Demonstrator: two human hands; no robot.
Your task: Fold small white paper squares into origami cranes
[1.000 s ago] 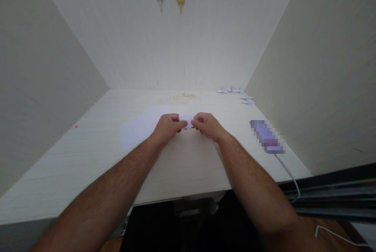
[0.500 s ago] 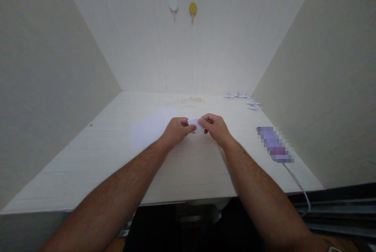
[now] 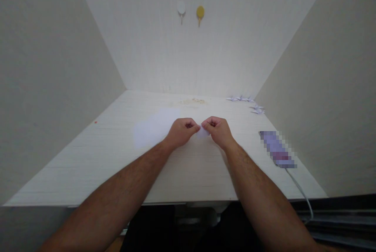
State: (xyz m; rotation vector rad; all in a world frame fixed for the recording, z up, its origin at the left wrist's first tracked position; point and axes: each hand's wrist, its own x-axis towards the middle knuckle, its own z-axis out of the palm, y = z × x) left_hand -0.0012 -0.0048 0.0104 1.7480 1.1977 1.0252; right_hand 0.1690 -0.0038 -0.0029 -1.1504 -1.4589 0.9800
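Observation:
A small piece of white paper (image 3: 202,132) hangs between my two hands over the middle of the desk. My left hand (image 3: 185,130) pinches its upper edge between thumb and forefinger. From the other side, my right hand (image 3: 216,127) grips the same edge, its fingertips almost meeting the left ones. The paper's lower part shows below the fingers; its fold lines are too small to make out. Just left of my left hand, white paper sheets (image 3: 152,126) lie flat on the desk (image 3: 117,166).
Several folded white paper cranes (image 3: 241,98) stand at the back right corner. A phone (image 3: 276,148), blurred out, lies at the right with a white cable (image 3: 299,187) running off the front edge. Two hooks, one white (image 3: 181,8) and one yellow (image 3: 200,12), are on the back wall.
Both hands have shifted their hold to the paper's top edge, fingertips now close together. Earlier the paper lay flatter between the thumbs. The whole view has shifted slightly.

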